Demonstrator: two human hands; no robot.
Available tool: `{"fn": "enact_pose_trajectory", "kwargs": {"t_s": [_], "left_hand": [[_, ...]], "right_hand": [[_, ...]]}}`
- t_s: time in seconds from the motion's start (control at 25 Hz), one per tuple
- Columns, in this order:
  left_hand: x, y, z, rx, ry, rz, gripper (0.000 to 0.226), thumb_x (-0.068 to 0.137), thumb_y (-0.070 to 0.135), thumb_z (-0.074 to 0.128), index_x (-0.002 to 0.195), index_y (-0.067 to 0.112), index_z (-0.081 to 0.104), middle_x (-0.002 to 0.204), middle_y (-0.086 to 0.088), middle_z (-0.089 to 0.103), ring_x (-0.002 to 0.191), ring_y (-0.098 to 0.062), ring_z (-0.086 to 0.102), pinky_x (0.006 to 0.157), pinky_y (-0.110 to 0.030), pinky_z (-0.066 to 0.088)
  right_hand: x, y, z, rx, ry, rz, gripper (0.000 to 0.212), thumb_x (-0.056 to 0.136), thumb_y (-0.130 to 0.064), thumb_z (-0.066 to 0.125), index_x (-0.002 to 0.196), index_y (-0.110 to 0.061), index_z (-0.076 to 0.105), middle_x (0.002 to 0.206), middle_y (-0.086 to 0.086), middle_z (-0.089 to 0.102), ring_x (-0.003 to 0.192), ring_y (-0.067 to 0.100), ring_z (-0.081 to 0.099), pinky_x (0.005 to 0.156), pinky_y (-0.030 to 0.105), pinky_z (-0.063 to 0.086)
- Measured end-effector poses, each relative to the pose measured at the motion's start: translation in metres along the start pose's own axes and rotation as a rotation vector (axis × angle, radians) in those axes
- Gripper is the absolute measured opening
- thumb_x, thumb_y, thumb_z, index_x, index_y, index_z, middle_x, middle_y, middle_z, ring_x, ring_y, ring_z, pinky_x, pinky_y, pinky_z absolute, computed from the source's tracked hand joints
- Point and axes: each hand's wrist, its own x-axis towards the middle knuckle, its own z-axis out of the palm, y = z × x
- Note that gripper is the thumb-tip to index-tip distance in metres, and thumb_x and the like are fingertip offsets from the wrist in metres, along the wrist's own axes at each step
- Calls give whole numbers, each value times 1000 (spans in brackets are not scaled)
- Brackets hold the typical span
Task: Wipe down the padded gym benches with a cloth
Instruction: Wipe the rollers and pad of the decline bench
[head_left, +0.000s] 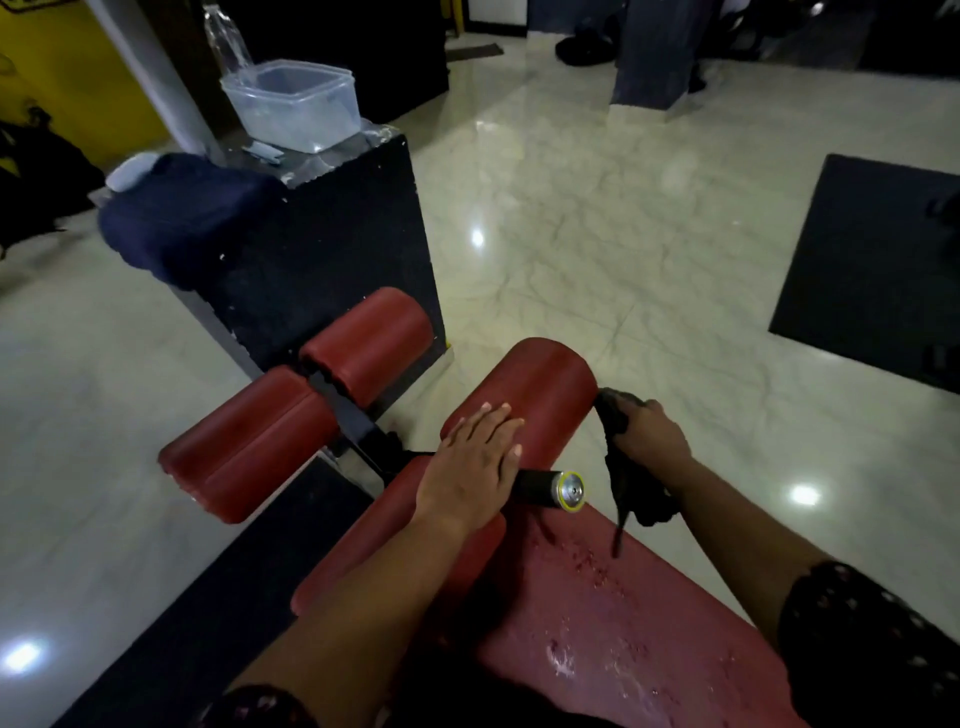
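Left hand lies flat, fingers straight, on the red cylindrical vinyl roller pad. Right hand, at 3 o'clock of that pad, grips the limp black cloth. Cloth: light, soft; hold it bunched. Padding likely yields; vinyl likely slick.

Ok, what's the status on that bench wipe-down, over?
Left hand flat on red roller pad. Right hand grips black cloth at the pad's end. Bench seat speckled. Handle bar sticks out between hands.
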Motion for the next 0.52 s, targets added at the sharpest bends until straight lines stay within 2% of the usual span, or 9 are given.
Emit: {"fn": "enact_pose_trajectory", "kwargs": {"t_s": [0.08, 0.2, 0.24, 0.32, 0.44, 0.52], "left_hand": [[-1, -1, 0, 1, 2, -8, 72, 92, 47, 2, 147, 25, 42, 158, 6, 33, 149, -13, 20, 120, -29, 10], [-3, 4, -4, -15, 29, -10, 72, 92, 46, 3, 147, 21, 44, 154, 2, 40, 146, -16, 27, 119, -30, 18], [-4, 6, -5, -9, 35, -19, 69, 94, 45, 7, 146, 20, 44, 152, 0, 43, 145, -17, 31, 118, -32, 23], [-7, 9, -9, -9, 62, -39, 53, 101, 37, 23, 143, 16, 48, 144, -4, 51, 137, -22, 41, 110, -36, 36], [-22, 8, -12, 2, 104, -6, 48, 98, 30, 32, 139, 15, 52, 126, -5, 60, 118, -25, 55, 90, -39, 51], [-38, 6, -14, 5, 91, 17, 46, 97, 24, 45, 142, 16, 48, 129, -5, 59, 118, -25, 54, 90, -40, 50]], "right_hand": [[-12, -1, -8, -140, -63, -54, 55, 92, -29, 54, 143, -42, 40, 128, 11, 46, 106, 37, 59, 85, 37, 48], [-41, -11, -12, -388, -273, -199, 45, 90, -41, 58, 133, -48, 47, 125, 2, 49, 111, 29, 59, 78, 33, 45], [-53, -18, -9, -468, -340, -242, 42, 89, -49, 57, 130, -50, 49, 124, 1, 51, 112, 28, 59, 78, 32, 43], [-79, -33, -2, -595, -356, -292, 40, 89, -56, 55, 127, -45, 54, 121, 1, 54, 113, 28, 59, 81, 31, 45], [-106, -52, -2, -508, -296, -257, 42, 92, -49, 53, 131, -33, 51, 125, 2, 54, 117, 29, 56, 88, 35, 45], [-127, -56, -2, -451, -286, -247, 42, 91, -52, 51, 132, -44, 49, 125, 1, 51, 118, 28, 55, 87, 36, 44]]}}
